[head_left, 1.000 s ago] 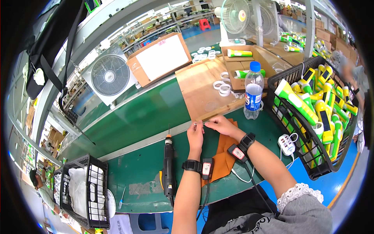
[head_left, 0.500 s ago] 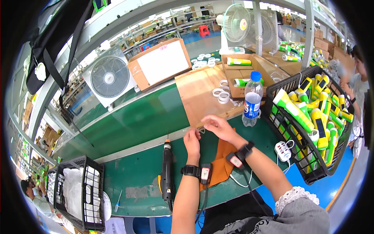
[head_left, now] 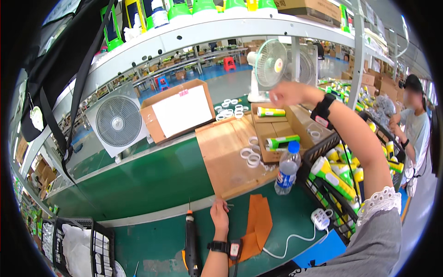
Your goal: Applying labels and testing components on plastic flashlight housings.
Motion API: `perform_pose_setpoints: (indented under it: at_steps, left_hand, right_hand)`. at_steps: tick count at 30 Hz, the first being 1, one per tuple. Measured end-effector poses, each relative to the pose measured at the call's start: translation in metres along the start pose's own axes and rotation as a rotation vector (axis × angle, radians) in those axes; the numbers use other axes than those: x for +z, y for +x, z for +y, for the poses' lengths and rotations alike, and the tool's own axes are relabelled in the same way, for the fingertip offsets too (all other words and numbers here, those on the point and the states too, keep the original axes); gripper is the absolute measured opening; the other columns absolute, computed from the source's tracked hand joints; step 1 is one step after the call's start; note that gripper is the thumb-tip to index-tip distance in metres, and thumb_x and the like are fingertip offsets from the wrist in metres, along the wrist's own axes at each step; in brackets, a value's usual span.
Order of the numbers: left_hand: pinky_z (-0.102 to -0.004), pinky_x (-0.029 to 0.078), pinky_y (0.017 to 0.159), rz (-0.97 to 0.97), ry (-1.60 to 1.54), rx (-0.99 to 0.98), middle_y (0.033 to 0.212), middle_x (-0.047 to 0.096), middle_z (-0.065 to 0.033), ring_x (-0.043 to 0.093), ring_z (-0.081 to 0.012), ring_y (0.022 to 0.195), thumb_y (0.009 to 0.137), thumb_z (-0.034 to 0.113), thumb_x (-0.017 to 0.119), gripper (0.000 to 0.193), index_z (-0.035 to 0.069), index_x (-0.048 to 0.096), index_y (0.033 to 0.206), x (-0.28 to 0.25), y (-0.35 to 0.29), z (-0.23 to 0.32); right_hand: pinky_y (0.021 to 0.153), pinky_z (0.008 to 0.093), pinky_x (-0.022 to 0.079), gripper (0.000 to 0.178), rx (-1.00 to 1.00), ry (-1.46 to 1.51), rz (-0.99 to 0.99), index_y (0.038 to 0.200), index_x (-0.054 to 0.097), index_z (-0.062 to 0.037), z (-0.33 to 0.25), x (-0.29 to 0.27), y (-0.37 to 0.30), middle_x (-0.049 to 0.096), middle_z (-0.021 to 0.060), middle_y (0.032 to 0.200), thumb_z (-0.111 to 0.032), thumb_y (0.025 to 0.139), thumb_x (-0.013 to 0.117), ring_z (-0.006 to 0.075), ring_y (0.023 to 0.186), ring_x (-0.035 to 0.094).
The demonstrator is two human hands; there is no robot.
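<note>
My left hand [head_left: 219, 216] is closed above the green worktop, near its front ledge. A short, thin greyish piece sticks out at its fingertips, too small to name. Left of it, a black electric screwdriver [head_left: 190, 240] lies with its bit pointing away from me. An orange cloth [head_left: 259, 226] is spread to the right of that hand. Raised far forward, my right hand [head_left: 288, 94] is in front of the standing fan [head_left: 271, 63], beyond the open cardboard box [head_left: 277, 127] with green-yellow flashlights [head_left: 283, 142] in it. Motion blur smears its fingers.
A water bottle [head_left: 287, 168] stands beside the black crate [head_left: 318, 194] of flashlights at right. White rings [head_left: 253, 159] lie on the wooden board [head_left: 214, 152]. A power strip [head_left: 321, 219] sits near the crate. Another black basket [head_left: 104, 249] is at left. A shelf beam [head_left: 184, 34] crosses overhead.
My right hand has left the left one and swung up, forward and right toward the fan. The left stays closed above the worktop. The view has tilted up, showing the shelf's flashlights.
</note>
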State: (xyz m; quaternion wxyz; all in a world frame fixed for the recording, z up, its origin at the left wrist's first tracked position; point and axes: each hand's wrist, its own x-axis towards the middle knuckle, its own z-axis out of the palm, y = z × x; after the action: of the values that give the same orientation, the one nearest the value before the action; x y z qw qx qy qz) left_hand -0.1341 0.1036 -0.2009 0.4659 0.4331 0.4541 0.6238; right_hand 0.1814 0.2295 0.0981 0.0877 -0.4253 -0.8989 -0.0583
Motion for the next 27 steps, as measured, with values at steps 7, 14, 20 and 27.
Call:
perform_pose_setpoints:
  at_steps: [7, 14, 20, 27]
  left_hand:
    - [-0.0212, 0.034, 0.050, -0.037, 0.114, -0.009, 0.058, 0.045, -0.0007, 0.042, -0.0068, 0.053, 0.091, 0.018, 0.040, 0.029, 0.002, 0.052, 0.070, -0.004, -0.001, -0.001]
    - [-0.0203, 0.035, 0.051, -0.046, 0.158, -0.025, 0.059, 0.047, -0.0013, 0.044, -0.0066, 0.054, 0.090, 0.012, 0.041, 0.025, -0.001, 0.053, 0.071, -0.006, -0.002, 0.002]
    - [-0.0245, 0.034, 0.053, -0.067, 0.216, 0.032, 0.062, 0.046, -0.0033, 0.042, -0.0108, 0.056, 0.091, 0.016, 0.040, 0.026, 0.001, 0.051, 0.073, -0.003, -0.010, 0.012]
    - [-0.0221, 0.037, 0.054, -0.008, 0.234, -0.028, 0.063, 0.049, -0.0047, 0.046, -0.0100, 0.056, 0.089, 0.012, 0.039, 0.026, -0.001, 0.052, 0.070, -0.006, -0.013, -0.001]
  right_hand:
    - [0.059, 0.0403, 0.045, 0.025, 0.510, -0.190, -0.207, 0.077, 0.062, -0.0049, 0.127, 0.064, 0.035, 0.061, 0.0116, 0.065, -0.026, 0.067, 0.055, 0.0288, 0.064, 0.059]
    - [0.067, 0.0421, 0.048, 0.031, 0.667, 0.065, -0.329, 0.078, 0.065, -0.0038, 0.190, 0.161, 0.100, 0.063, 0.0062, 0.065, -0.032, 0.069, 0.056, 0.0236, 0.064, 0.061]
    - [0.075, 0.0406, 0.046, 0.038, 0.584, -0.216, -0.205, 0.098, 0.060, -0.0067, 0.215, 0.225, 0.087, 0.059, 0.0161, 0.098, -0.032, 0.070, 0.059, 0.0300, 0.091, 0.057]
    - [0.070, 0.0386, 0.050, 0.033, 0.549, -0.267, -0.233, 0.093, 0.062, -0.0043, 0.202, 0.234, 0.063, 0.063, 0.0159, 0.087, -0.027, 0.069, 0.058, 0.0301, 0.083, 0.061]
